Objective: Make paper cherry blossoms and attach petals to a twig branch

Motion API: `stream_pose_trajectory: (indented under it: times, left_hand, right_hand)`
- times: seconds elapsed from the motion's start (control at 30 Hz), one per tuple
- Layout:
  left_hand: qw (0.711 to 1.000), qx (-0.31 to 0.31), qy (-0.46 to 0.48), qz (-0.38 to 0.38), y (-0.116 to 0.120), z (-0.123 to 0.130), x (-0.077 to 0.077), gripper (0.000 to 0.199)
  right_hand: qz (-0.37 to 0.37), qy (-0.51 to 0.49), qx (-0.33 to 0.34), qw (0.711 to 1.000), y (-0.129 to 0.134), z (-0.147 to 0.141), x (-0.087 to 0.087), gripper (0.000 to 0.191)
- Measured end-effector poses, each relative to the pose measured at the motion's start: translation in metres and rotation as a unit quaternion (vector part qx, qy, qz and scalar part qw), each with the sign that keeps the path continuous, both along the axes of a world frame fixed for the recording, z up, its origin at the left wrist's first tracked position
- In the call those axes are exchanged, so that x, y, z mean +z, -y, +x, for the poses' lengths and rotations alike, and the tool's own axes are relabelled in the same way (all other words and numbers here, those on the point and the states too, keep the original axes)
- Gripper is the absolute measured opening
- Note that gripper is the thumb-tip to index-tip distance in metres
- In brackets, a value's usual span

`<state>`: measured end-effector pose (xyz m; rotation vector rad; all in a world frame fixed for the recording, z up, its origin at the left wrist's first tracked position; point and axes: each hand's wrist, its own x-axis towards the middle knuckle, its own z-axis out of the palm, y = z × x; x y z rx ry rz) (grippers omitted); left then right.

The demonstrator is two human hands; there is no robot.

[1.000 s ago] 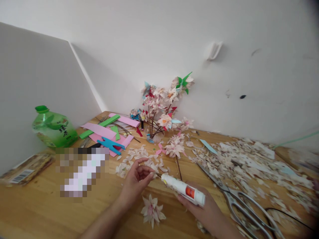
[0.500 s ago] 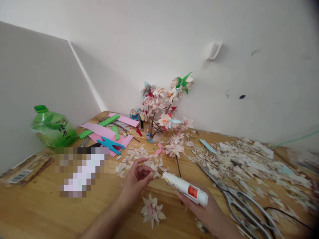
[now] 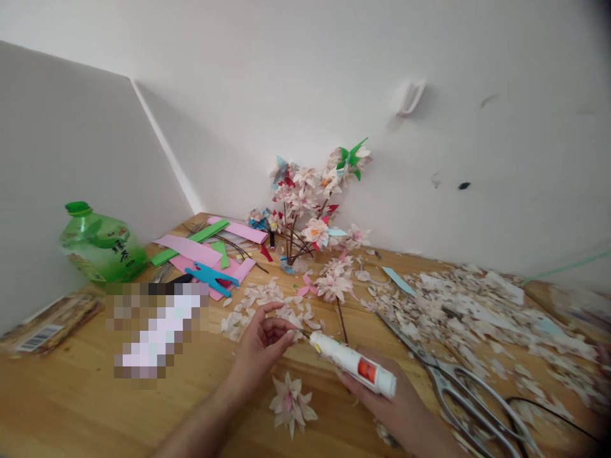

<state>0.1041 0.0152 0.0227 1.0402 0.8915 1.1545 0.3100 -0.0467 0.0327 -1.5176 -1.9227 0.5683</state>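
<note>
The counter (image 3: 86,410) is brown wood. On it are a green bottle (image 3: 102,245), pink and green paper strips (image 3: 193,248), a clear jar (image 3: 287,266) of flowers (image 3: 303,198), messy petal piles (image 3: 424,296), big silver scissors (image 3: 432,361) and one pale flower (image 3: 290,403).

Left hand (image 3: 262,337): one.
Right hand (image 3: 389,385): one.
White tube (image 3: 341,356): one, in the right hand.
Thin stem (image 3: 304,332): at least one, between the left hand and the tube.
Loose flower (image 3: 289,402): one, near, in the middle.
Flowers in the glass (image 3: 316,230): six or more, too bunched to count them all.
Glass jar (image 3: 305,262): one, far.
Big scissors (image 3: 424,353): one pair, right.
Green bottle (image 3: 102,245): one, left.
Bag with a barcode (image 3: 52,326): one, left.
Green strips (image 3: 165,256): two, far left.
Pink strips (image 3: 188,247): at least three, overlapping.
Petals (image 3: 265,292): too many to count.
Wall hook (image 3: 410,100): one, far.
</note>
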Motion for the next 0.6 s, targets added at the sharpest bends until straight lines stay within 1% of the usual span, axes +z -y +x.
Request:
stream_pose_trajectory:
  times: [0.23, 0.33, 0.43, 0.6]
  left_hand:
    - [1.000, 0.001, -0.002, 0.002, -0.0003, -0.0006, -0.0023, 0.051]
    - [1.000, 0.006, 0.007, 0.003, 0.0003, 0.0002, -0.0024, 0.050]
    - [1.000, -0.002, 0.009, 0.011, 0.0009, 0.0007, -0.0021, 0.050]
    - [1.000, 0.003, 0.004, 0.012, 0.0007, 0.0007, -0.0025, 0.051]
  right_hand:
    - [0.003, -0.001, -0.016, 1.000, 0.0009, 0.0008, -0.0025, 0.029]
    - [-0.007, 0.004, 0.001, 1.000, 0.0017, -0.0009, -0.0005, 0.029]
    - [0.000, 0.004, 0.008, 1.000, 0.0015, -0.0035, 0.0011, 0.029]
    - [0.013, 0.010, -0.016, 1.000, 0.0004, -0.0023, -0.0024, 0.028]
